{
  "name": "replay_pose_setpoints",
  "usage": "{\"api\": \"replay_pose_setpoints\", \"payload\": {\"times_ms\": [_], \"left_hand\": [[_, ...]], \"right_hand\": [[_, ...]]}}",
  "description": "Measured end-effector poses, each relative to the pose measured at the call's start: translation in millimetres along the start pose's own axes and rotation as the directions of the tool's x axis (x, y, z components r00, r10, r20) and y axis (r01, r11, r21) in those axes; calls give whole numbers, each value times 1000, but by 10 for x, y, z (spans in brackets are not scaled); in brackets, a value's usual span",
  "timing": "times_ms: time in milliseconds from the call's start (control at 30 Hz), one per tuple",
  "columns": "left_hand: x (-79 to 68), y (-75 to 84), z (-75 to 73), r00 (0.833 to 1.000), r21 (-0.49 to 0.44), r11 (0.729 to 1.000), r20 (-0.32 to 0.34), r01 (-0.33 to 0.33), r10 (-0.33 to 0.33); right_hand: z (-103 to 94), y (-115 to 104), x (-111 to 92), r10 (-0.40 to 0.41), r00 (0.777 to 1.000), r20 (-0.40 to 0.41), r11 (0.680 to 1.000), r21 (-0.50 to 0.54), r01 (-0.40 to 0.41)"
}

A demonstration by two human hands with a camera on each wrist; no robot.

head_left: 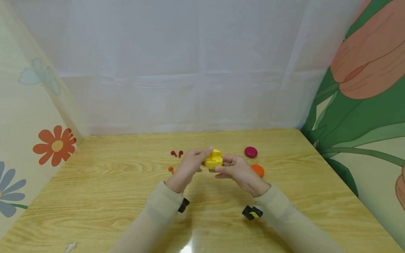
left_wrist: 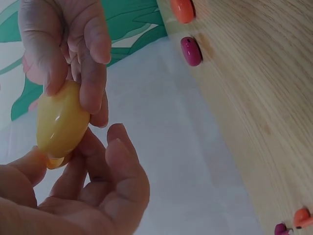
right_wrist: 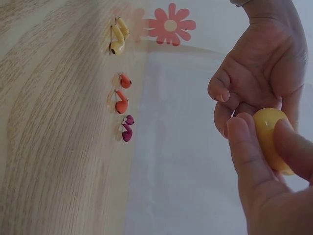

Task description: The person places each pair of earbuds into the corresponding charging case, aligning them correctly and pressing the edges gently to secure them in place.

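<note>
Both hands hold a small yellow earbud case [head_left: 213, 163] above the table, its lid raised in the head view. My left hand [head_left: 190, 162] pinches it from the left, thumb at the lid. From the other side, my right hand [head_left: 239, 172] grips the rounded body between thumb and fingers. The left wrist view shows the smooth outside of the case [left_wrist: 62, 120], with the left hand [left_wrist: 105, 188] below and the right hand above. In the right wrist view, fingers partly cover the case [right_wrist: 269, 132].
A magenta case [head_left: 251, 152] and an orange case [head_left: 257, 170] lie on the wooden table to the right. Magenta earbuds [head_left: 180, 153] and an orange earbud [head_left: 171, 169] are on the left. Yellow earbuds [right_wrist: 117, 41] show in the right wrist view. A white cloth [head_left: 190, 102] hangs behind.
</note>
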State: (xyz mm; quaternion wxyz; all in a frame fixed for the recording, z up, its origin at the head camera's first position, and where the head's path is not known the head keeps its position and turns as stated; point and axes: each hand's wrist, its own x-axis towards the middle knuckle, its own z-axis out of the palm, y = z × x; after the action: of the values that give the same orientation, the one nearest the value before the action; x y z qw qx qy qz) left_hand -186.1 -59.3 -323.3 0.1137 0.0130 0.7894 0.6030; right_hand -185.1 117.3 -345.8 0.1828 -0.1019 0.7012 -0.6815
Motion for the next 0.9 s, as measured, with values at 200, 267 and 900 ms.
{"api": "replay_pose_setpoints", "payload": {"times_ms": [200, 267, 900], "left_hand": [[-46, 1, -80, 1000, 43, 999, 3, -9, 9], [-73, -9, -126, 1000, 53, 999, -3, -6, 6], [-265, -117, -439, 999, 73, 997, -32, 28, -26]], "right_hand": [[-1, -7, 0, 2, 1000, 1, 1000, -5, -2], [-5, -6, 2, 5, 1000, 1, 1000, -6, -5], [-57, -25, -21, 17, 1000, -8, 1000, 6, -17]]}}
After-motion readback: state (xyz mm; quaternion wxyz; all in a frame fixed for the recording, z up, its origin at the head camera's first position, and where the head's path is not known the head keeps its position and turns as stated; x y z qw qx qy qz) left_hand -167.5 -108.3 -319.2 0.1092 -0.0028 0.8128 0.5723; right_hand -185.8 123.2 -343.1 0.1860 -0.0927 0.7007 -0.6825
